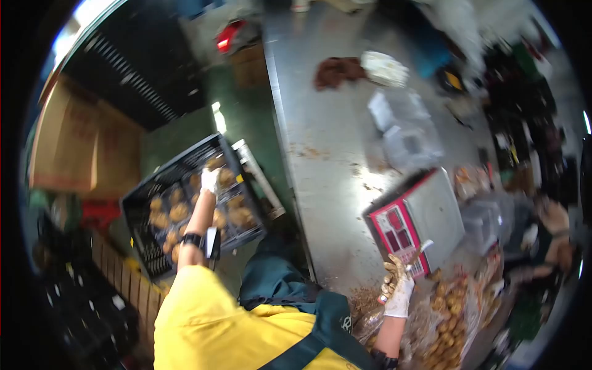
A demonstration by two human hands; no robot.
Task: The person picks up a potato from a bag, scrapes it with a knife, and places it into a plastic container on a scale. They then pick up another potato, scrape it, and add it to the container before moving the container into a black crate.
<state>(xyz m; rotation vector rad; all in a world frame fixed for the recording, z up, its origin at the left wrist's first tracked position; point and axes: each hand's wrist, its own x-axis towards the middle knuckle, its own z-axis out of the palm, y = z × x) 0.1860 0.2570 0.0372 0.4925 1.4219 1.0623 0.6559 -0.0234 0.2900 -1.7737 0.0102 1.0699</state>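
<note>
My left hand point(210, 180), in a white glove, reaches down into a black plastic crate point(143, 200). Its blurred fingers are at a pack of brown, potato-like tubers point(216, 162) near the crate's far corner; I cannot tell whether they grip it. Several clear trays of the same tubers point(179, 211) fill the crate. Over the metal table, my right hand point(398, 288), in a soiled white glove, is closed around a small knife point(423, 249). The knife's thin blade points up and right, beside a pink-and-silver weighing scale point(401, 229).
Loose tubers point(449, 320) lie in a plastic bag at the table's near right. Clear empty trays point(407, 132), a white cloth point(385, 68) and a brown cloth point(338, 71) sit farther back on the metal table point(327, 197). Cardboard boxes point(80, 142) stand left of the crate.
</note>
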